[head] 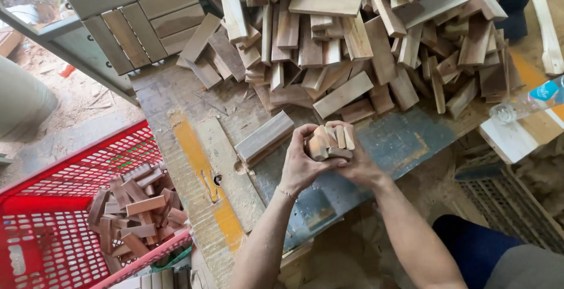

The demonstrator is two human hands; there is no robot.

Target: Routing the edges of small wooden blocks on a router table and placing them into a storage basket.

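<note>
Both my hands are cupped around a small bundle of short wooden blocks [330, 140], held just above the worn workbench [176, 107]. My left hand [301, 162] grips the bundle from the left, my right hand [358, 162] from the right and below. A flat grey slat [264, 137] lies on the bench just left of my left hand. A big heap of short wooden offcuts [352, 36] covers the far side of the bench.
A red plastic crate [53, 230] at lower left holds several reddish wood pieces [135, 212]. Assembled slatted wood tiles [141, 12] lie at top left. A clear plastic bottle [529, 104] rests on a board at right. Sawdust covers the floor.
</note>
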